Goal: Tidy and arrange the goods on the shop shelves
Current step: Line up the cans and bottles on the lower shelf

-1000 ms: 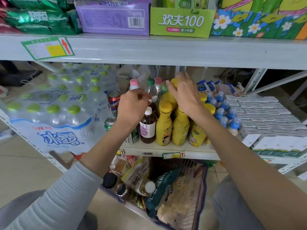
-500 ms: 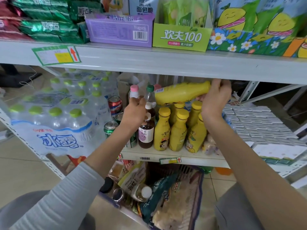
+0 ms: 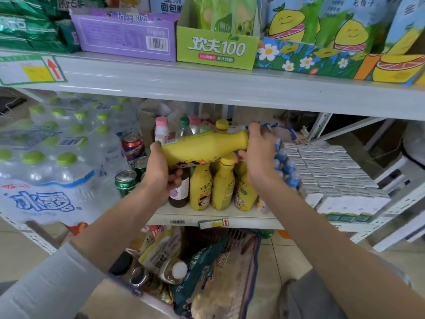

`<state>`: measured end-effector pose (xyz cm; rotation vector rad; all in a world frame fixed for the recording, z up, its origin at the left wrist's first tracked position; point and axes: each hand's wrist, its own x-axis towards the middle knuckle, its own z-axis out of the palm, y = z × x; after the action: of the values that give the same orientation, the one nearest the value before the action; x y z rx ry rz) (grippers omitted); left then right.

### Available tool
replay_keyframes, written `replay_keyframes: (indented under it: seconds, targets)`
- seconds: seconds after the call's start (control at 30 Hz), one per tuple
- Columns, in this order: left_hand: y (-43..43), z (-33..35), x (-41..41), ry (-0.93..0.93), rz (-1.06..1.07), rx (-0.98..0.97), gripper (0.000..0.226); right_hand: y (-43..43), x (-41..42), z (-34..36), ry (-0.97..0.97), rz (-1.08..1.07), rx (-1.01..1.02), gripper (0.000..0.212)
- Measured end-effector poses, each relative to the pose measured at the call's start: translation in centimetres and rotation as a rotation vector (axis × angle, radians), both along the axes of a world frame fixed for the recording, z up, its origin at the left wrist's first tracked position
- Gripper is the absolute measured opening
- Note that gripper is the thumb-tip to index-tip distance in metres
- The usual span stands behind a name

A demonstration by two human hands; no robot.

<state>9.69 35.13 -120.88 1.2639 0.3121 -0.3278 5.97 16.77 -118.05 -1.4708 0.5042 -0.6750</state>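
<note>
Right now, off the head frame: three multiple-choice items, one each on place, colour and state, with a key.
1. Where is the held bottle relative to the standing bottles?
A. below them
B. above them
C. far to their right

2. What colour are the caps in the water pack?
A. red
B. green
C. black

3. What holds the held bottle?
A. left hand only
B. right hand only
C. both hands

Key:
1 B: it lies on its side in the air over their caps.
2 B: every cap seen through the wrap is light green.
3 C: the left hand grips the base end and the right hand grips the neck end.
</note>
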Motion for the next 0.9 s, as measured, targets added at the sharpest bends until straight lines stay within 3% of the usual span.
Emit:
replay_keyframes:
  seconds: [0.33, 0.43, 0.53, 0.6, 0.7, 0.9]
  targets:
    - [1.8, -0.3, -1.6, -0.103, -0.185, 0.198, 0.062, -1.6, 0.0, -0.2, 0.12, 0.109, -0.295, 0.032]
    - [2.0, 0.1, -1.8, -0.097, -0.25, 0.123, 0.06, -2.3, -0.2, -0.1, 0.133, 0.092, -0.392, 0.033]
    - [1.7, 0.8, -2.4, -0.161, -0.244, -0.04, 0.034, -2.9, -0.4, 0.0, 0.149, 0.038, -0.356, 0.035]
    - [1.6, 0.9, -2.6, -0.273, -0.236, -0.049, 0.02, -3.2, -0.6, 0.3, 0.16, 0.018, -0.324, 0.04]
    - [2.0, 1.1, -3.1, -0.559, -0.349, 0.119, 0.022, -3.6, -0.9, 0.8, 0.151, 0.033, -0.287, 0.036]
    - [2.7, 0.7, -3.7, -1.048, -0.408, 0.577, 0.063, -4.0, -0.9, 0.6, 0.225, 0.082, -0.234, 0.036]
